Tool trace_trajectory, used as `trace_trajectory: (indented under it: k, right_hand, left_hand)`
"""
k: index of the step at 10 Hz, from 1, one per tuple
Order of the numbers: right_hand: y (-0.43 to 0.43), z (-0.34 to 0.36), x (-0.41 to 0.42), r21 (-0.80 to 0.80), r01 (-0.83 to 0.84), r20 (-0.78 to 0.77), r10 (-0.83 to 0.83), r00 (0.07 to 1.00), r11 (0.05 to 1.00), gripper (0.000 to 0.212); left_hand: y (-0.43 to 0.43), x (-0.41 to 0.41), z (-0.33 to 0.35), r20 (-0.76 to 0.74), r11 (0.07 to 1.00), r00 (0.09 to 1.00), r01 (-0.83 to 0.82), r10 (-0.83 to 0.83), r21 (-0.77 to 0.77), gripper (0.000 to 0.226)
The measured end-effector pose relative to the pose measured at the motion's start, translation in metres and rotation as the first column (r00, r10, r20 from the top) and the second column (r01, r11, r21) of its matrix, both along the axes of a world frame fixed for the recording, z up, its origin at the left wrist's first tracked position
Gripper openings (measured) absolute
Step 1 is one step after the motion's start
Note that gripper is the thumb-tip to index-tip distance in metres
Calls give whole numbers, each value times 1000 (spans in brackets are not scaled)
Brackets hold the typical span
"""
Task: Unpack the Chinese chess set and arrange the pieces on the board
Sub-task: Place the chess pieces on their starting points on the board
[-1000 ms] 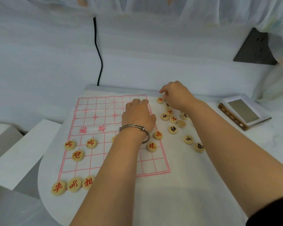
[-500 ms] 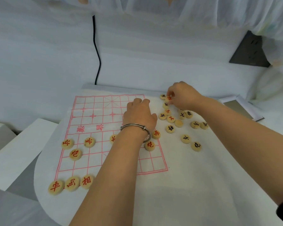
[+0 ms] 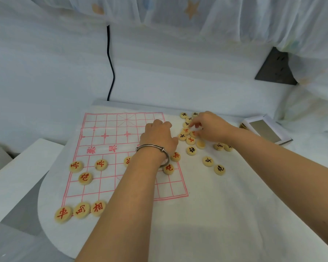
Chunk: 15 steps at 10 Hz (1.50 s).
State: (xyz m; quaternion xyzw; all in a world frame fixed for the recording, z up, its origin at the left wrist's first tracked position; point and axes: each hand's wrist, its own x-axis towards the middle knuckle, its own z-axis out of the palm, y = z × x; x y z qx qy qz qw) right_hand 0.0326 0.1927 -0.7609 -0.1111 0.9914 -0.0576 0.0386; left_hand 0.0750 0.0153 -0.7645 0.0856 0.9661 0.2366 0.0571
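A white cloth board (image 3: 110,140) with a red grid lies on the round table. Several red-lettered wooden pieces sit on it, three of them in a row at its near left corner (image 3: 81,210). A loose pile of red and black pieces (image 3: 190,140) lies just right of the board. My left hand (image 3: 158,136), with a metal bracelet on the wrist, rests on the board's right side with its fingers curled under; what lies beneath them is hidden. My right hand (image 3: 210,127) reaches into the pile, thumb and forefinger pinching a red-lettered piece (image 3: 193,132).
An open white box (image 3: 265,129) sits at the table's right edge behind my right forearm. White foam blocks (image 3: 17,176) stand left of the table. A black cable (image 3: 111,72) hangs down the wall behind. Two black pieces (image 3: 213,164) lie apart, nearer to me.
My right hand has moved from the pile's far end towards its middle. My left hand has stayed in place on the board.
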Motion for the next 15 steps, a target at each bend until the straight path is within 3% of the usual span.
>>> trace_trajectory:
  k: [1,3,4,5,7,8,9,10,15]
  right_hand:
    - [-7,7,-5,-53,-10,-13,9,1000,999,26]
    - [-25,1,-12,90,-63,63,58,996,994,28]
    - [-27,0,-13,102,-82,28,79,996,991,26]
    - [-18,14,-14,9,-35,-3,35,999,999,26]
    - [-9,8,-3,196,-115,136,90,987,974,26]
    - [-8,15,-3,121,-98,41,93,995,988,24]
    - [4,42,-6,-140,28,-126,-46,991,990,24]
    - [17,60,-5,-226,81,-156,-119,981,971,24]
    - [-20,11,17,102,-106,142,91,986,989,24]
  left_hand:
    - [1,-1,0,1,1000,1000,0,0,9,48]
    - [1,-2,-1,-11,1000,1000,-7,8,25,49]
    - [1,-2,-2,-14,1000,1000,-2,2,27,49]
    - [0,-3,-2,-17,999,1000,-2,3,35,49]
    - [3,-1,-3,-16,999,1000,7,-6,40,48]
    - [2,-2,-3,-13,999,1000,8,-7,40,49]
    - [-2,-4,-3,-6,998,1000,-11,11,54,49]
    - [-1,-3,-2,-6,998,1000,-11,11,57,49]
    - [1,-4,-4,-10,999,1000,2,-2,42,49]
